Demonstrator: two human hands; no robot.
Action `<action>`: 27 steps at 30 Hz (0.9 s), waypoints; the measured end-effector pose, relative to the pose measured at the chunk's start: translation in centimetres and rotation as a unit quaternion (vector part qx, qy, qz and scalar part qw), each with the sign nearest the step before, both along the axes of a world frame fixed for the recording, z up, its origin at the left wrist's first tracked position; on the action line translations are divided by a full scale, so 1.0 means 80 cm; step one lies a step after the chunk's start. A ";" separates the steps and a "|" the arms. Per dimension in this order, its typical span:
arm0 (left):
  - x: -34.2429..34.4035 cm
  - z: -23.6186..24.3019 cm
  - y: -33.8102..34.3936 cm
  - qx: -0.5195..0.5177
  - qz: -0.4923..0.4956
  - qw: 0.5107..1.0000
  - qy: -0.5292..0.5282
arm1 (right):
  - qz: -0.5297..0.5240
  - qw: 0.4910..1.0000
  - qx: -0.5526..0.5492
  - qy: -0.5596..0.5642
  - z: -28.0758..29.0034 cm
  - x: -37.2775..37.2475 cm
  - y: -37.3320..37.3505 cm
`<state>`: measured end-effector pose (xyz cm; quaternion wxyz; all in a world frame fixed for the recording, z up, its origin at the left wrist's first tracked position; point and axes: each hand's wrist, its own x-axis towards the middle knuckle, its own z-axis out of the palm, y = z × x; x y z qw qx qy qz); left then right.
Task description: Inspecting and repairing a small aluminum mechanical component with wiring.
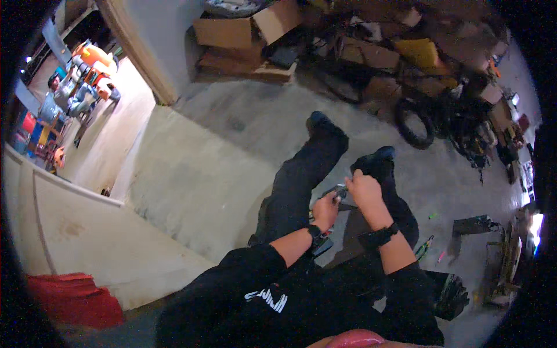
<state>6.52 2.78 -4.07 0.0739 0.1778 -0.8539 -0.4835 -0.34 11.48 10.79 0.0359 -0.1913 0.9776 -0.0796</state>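
Note:
Between my legs, my left hand (326,211) is closed around a small dark grey, metal-looking part (340,189); its exact kind cannot be made out. My right hand (365,193) sits just right of it, with fingers bent in a pinch against the part's upper right end. Whatever those fingers grip is hidden. Below my hands, a dark object with a bluish-grey face (322,246) shows partly between my thighs. A pair of green-handled pliers (425,247) lies on the floor by my right leg.
A black block-shaped object (473,225) and a pink stick-like piece (441,256) lie to the right. Cardboard boxes (223,32), a tyre (414,123) and piled parts line the far side. Red cloth (75,300) lies lower left. Through the doorway a person (72,98) sits near orange machinery (93,57).

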 end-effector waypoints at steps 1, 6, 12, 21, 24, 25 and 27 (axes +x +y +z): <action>-0.004 0.009 0.001 -0.002 -0.013 1.000 -0.003 | -0.006 1.000 -0.017 0.000 0.003 0.002 0.003; -0.001 0.017 0.010 -0.030 -0.068 0.997 -0.032 | 0.081 0.985 -0.155 0.004 -0.018 0.018 0.024; -0.013 0.019 0.002 -0.065 -0.084 0.993 -0.047 | 0.047 0.987 -0.150 -0.037 -0.013 0.006 0.027; 0.005 0.017 0.002 -0.080 -0.068 0.994 -0.036 | 0.015 0.988 -0.149 -0.032 -0.012 0.002 0.010; 0.006 0.017 0.002 0.025 -0.066 0.997 -0.023 | -0.020 0.986 -0.164 -0.025 -0.019 0.003 0.019; 0.000 0.006 -0.010 0.098 -0.057 0.993 0.011 | -0.032 0.983 -0.181 -0.018 -0.014 0.008 0.017; 0.008 -0.002 -0.015 0.117 -0.037 0.991 0.044 | -0.061 0.973 -0.220 -0.019 -0.021 0.027 0.025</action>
